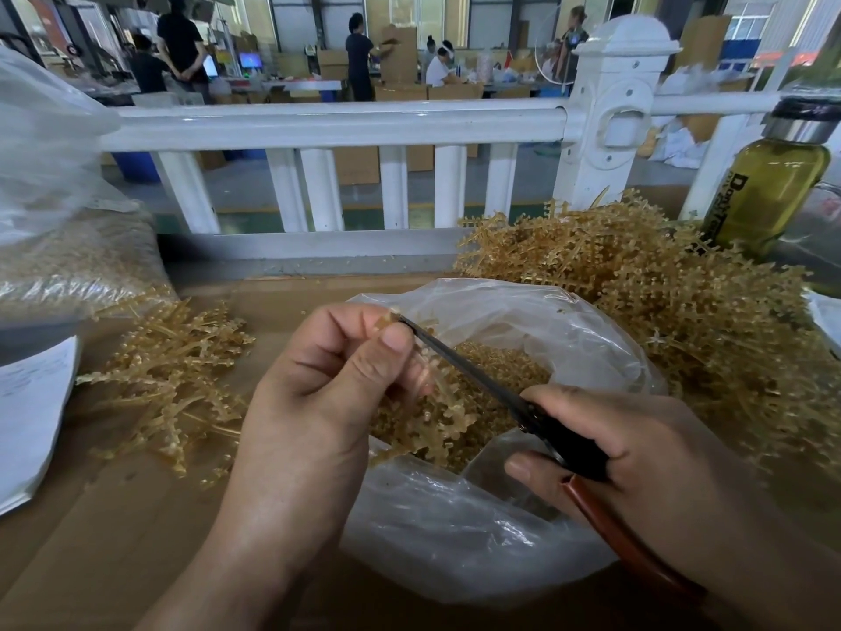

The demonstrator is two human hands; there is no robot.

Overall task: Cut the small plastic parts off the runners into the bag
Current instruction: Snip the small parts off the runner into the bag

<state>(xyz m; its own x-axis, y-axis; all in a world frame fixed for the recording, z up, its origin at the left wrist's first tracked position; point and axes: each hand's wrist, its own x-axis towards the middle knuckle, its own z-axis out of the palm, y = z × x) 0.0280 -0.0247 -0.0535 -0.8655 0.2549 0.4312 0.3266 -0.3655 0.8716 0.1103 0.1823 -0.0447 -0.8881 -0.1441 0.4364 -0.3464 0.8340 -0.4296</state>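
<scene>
My left hand (318,384) pinches a tan plastic runner (437,425) by its top end and holds it over the open clear bag (455,530). My right hand (637,457) grips dark scissors (478,380) with reddish handles. Their blades lie closed along the runner, with the tips at my left thumb. Several small tan cut parts (496,371) lie inside the bag. A big heap of uncut runners (682,321) rises to the right. A smaller heap of bare runners (173,380) lies to the left.
Everything rests on brown cardboard (136,539). A filled clear bag (54,211) stands at the far left, with white paper sheets (32,416) below it. A bottle of yellow-green liquid (773,184) stands at the right. A white railing (336,125) runs behind; people work beyond it.
</scene>
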